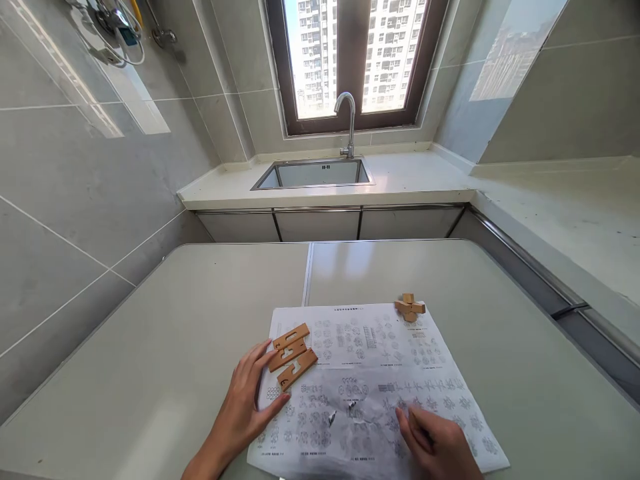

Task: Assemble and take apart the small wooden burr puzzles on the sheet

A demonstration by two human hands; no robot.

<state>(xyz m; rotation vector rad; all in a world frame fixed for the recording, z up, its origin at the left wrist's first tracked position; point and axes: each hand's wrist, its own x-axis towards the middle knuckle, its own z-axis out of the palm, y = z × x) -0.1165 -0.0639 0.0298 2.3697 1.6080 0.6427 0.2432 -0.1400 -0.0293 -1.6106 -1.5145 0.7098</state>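
Observation:
My left hand [246,400] rests at the left edge of a printed sheet [370,373], thumb and fingers spread around three notched wooden puzzle pieces. The fingertips reach the left ends of the upper piece [291,336] and the middle piece [288,355]; whether they press on them I cannot tell. The lower piece [297,369] lies close by, with the thumb below it. Over the sheet's lower right, my right hand [437,440] is curled, its index finger and thumb tips close together near the printed diagrams. Nothing shows between them.
An assembled wooden burr puzzle [410,307] stands at the sheet's top right corner. Two small torn spots [332,418] mark the sheet's middle. Beneath lies a pale table [225,280]. Beyond it are a counter [400,177], a sink [313,175] and a faucet [350,127] under a window.

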